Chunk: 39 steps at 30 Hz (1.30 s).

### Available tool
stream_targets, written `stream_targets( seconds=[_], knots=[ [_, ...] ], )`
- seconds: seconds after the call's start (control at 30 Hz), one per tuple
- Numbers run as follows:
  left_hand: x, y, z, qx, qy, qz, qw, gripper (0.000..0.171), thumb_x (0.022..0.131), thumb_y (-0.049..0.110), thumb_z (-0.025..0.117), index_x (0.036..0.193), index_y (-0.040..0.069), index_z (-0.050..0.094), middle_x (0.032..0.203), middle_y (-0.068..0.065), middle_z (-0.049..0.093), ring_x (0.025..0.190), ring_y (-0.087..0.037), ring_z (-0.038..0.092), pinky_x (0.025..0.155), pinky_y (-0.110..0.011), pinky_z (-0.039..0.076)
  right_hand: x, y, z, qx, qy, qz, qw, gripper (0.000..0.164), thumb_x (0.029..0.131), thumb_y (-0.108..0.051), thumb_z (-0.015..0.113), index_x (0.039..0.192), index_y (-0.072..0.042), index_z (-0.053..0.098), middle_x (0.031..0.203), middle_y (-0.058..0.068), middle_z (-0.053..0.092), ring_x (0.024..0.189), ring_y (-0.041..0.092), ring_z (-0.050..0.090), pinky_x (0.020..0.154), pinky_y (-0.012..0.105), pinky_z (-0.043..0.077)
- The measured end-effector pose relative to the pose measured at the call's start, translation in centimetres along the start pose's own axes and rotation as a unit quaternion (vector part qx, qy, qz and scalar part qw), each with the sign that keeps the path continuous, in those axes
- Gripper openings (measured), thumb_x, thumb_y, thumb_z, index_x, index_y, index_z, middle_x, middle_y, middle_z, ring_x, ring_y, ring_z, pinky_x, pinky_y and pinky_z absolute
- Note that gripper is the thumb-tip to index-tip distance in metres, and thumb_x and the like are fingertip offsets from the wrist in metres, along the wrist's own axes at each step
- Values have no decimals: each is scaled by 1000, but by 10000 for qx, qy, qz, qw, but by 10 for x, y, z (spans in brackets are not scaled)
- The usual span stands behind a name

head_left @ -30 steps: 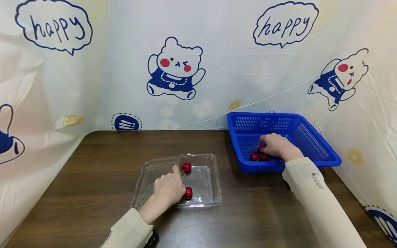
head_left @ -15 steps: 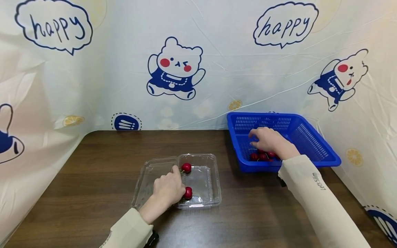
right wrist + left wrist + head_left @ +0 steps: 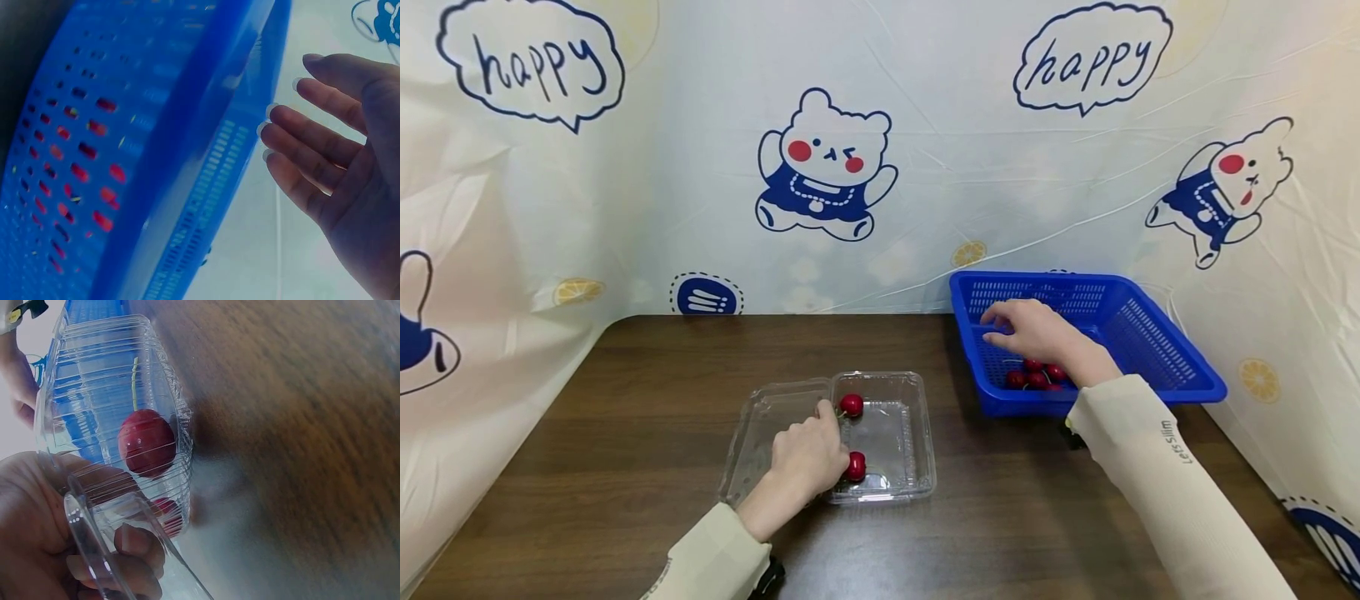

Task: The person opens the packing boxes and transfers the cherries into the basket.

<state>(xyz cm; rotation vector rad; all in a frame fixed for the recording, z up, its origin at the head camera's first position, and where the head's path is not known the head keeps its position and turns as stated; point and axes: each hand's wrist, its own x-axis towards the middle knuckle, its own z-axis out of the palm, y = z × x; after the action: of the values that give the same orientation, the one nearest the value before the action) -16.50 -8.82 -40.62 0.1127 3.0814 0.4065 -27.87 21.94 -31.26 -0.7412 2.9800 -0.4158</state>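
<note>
My left hand [image 3: 808, 457] grips the clear plastic clamshell container [image 3: 917, 433] along the hinge between box and opened lid. In the left wrist view its fingers [image 3: 140, 544] curl at the lid's edge. One cherry [image 3: 852, 406] lies at the back of the box, and another cherry [image 3: 855, 467] lies near the front, beside the hand. My right hand [image 3: 1037, 333] is over the blue plastic basket [image 3: 1180, 392], fingers apart and nothing between them. Below it, several red cherries [image 3: 1036, 380] with stems lie on the basket floor, partly hidden by the forearm.
The container's open lid [image 3: 760, 425] lies flat to the left of the box on the brown wooden table [image 3: 625, 450]. A printed cloth curtain [image 3: 940, 167] closes off the back and both sides. The basket stands against it at the back right.
My right hand has risen from the cherries and shifted left over the basket, its fingers spreading and the cherries below showing more. My left hand and the container have stayed still.
</note>
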Motion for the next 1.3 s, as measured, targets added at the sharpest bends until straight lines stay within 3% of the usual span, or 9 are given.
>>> stream_targets(
  seconds=[0.63, 0.9, 1.13, 1.3],
  knots=[
    [-1, 1, -1, 10, 13, 17, 10000, 36, 79, 23, 64, 98, -1, 45, 76, -21, 70, 63, -37, 65, 51, -48, 48, 5, -53, 9, -315, 372, -932, 9945, 35, 88, -29, 66, 115, -7, 66, 105, 14, 69, 95, 28, 61, 85, 47, 53],
    [0, 0, -1, 20, -20, -14, 10000, 37, 79, 23, 64, 99, -1, 45, 77, -21, 71, 64, -37, 65, 52, -49, 48, 4, -74, 16, -280, 273, -1150, 9926, 43, 86, -39, 68, 119, -12, 65, 106, 8, 69, 89, 20, 59, 80, 40, 55],
    [0, 1, 0, 45, -17, -38, 10000, 37, 79, 24, 65, 98, -1, 45, 75, -20, 70, 63, -37, 65, 51, -48, 48, 6, -90, 25, -419, 1, -1278, 9909, 51, 85, -43, 67, 124, -11, 62, 118, 9, 67, 106, 23, 61, 92, 44, 53],
    [0, 1, 0, 75, -48, -60, 9999, 38, 79, 24, 65, 99, -1, 45, 74, -20, 69, 61, -36, 65, 49, -47, 48, 7, -97, 32, -476, -134, -1285, 9905, 56, 84, -48, 67, 125, -11, 61, 120, 9, 67, 106, 23, 61, 90, 44, 54]
  ],
)
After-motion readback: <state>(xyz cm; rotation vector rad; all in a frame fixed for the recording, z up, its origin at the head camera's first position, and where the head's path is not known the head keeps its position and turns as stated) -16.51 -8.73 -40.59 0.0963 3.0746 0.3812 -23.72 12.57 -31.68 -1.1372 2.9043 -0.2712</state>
